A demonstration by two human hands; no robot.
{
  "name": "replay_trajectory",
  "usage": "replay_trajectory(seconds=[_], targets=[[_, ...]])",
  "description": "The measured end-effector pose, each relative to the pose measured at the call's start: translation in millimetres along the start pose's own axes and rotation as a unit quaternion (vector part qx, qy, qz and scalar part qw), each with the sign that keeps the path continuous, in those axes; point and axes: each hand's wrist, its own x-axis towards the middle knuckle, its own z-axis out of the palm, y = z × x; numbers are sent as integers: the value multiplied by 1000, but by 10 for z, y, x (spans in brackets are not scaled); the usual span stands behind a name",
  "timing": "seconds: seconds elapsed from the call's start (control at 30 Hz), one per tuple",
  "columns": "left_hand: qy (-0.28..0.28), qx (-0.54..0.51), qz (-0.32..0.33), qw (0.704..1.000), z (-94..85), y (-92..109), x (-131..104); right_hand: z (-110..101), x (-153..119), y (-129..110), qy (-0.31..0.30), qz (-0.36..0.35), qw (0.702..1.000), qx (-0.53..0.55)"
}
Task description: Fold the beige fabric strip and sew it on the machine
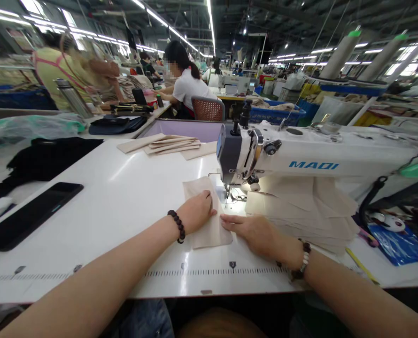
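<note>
Just left of the needle (226, 199): one pale cloth piece (211, 234), flat on the white table (138, 202).

Longest from front to back, leaning a bit left at the far end, with its right edge close beside the needle but not under it. Nearest, right on top of the cloth: the left hand (196, 211), back up, with bent fingers, reaching in from the lower left; pressing or pinching, cannot tell. By the right edge: the right hand (256, 232), palm down, not closed, with fingers stretched left and tips at the cloth. Farther right, below the sewing machine (293, 150): a big pile of more cloth (282, 206).
</note>
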Motion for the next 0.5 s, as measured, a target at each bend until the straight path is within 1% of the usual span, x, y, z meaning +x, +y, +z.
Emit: replay_trajectory(seconds=[0.17,0.3,0.4,0.5], targets=[[7,-4,-8,1000,2,46,-3,5,-174,-94,-16,-44,998,-41],[21,8,0,1000,33,72,-43,26,-260,-138,-20,-67,995,-75],[24,17,8,1000,89,79,-95,-1,-261,-133,-18,-77,995,-54],[5,29,22,999,143,68,-122,-96,-187,-91,-14,-75,997,-30]])
